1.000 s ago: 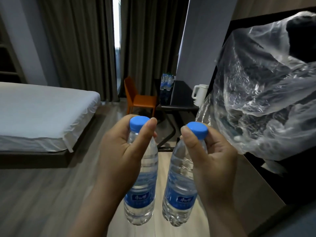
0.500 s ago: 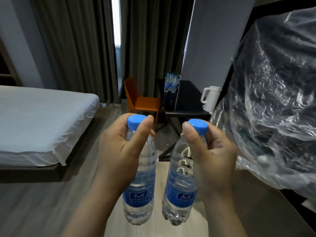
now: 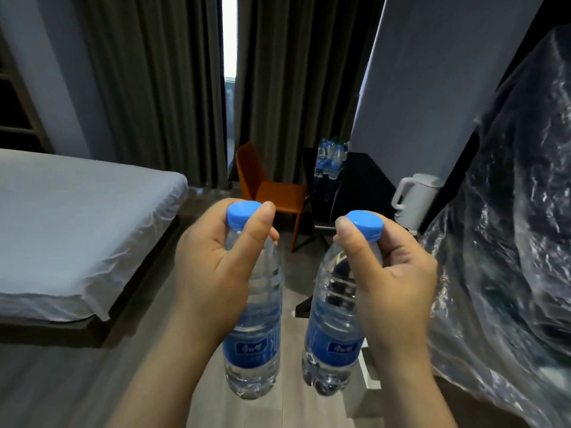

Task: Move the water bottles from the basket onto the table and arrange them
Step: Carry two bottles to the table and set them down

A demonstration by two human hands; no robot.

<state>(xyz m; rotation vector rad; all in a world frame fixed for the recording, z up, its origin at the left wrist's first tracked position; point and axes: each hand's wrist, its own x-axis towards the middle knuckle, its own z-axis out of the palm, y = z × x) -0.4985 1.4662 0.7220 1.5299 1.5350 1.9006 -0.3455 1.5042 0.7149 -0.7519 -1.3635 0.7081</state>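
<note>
While left hand (image 3: 213, 267) grips left bottle (image 3: 253, 350), right hand (image 3: 398, 282) right bottle (image 3: 333, 347), at necks | step judged: carry to table (image 3: 358, 183) ahead | next: stand both beside stock (image 3: 330, 159) on table.

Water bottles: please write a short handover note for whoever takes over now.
The left hand grips the first water bottle near its top. The right hand grips the second water bottle the same way. Both are upright in the air.
Done: other water bottles already stand on the far black table.
Left: set these two there and arrange them. The basket is not in view.
</note>
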